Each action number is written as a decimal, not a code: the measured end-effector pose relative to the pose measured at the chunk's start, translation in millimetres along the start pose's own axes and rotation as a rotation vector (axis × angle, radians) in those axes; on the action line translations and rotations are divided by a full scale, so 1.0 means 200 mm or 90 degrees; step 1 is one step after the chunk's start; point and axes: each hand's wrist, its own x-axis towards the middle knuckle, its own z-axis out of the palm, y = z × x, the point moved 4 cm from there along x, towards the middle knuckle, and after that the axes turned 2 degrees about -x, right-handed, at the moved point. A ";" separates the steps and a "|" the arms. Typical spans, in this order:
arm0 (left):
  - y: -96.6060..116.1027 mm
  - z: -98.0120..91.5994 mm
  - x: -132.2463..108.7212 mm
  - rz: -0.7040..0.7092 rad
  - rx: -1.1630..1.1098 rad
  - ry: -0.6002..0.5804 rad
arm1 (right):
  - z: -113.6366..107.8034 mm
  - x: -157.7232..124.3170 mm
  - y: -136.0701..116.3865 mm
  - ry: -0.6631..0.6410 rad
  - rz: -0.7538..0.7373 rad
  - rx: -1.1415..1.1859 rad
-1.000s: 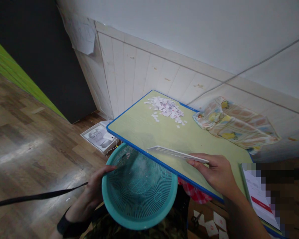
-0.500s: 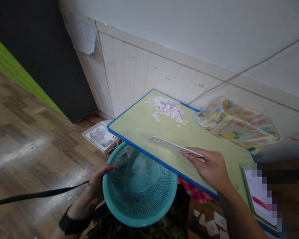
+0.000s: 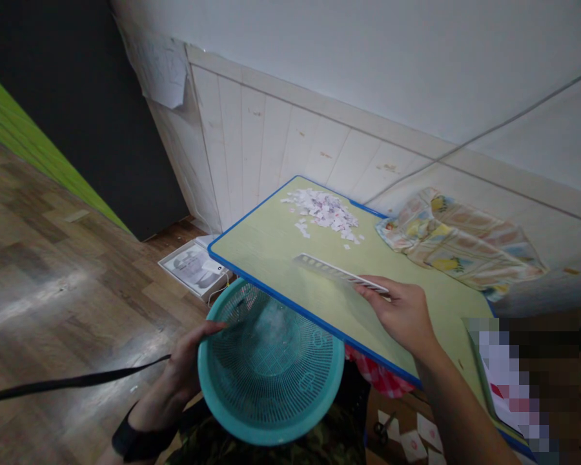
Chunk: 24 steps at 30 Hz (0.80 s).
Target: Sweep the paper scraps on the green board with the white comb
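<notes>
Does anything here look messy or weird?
Yes: loose paper scraps lie in an untidy pile on the table, with some strays beside it. The patterned cloth is crumpled at the table's edge, and the white panelling has brownish marks.

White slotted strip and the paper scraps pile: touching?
Apart. The head view shows bare yellow-green tabletop between the white slotted strip and the paper scraps pile.
</notes>
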 end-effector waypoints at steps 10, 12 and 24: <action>0.00 -0.02 0.02 0.017 0.004 -0.038 | -0.08 -0.08 -0.09 -0.123 -0.020 0.027; 0.00 -0.01 0.01 0.008 -0.001 -0.044 | -0.09 -0.10 -0.11 -0.132 -0.025 0.022; -0.01 0.01 0.01 -0.030 -0.022 -0.033 | -0.13 -0.12 -0.12 -0.143 -0.044 0.049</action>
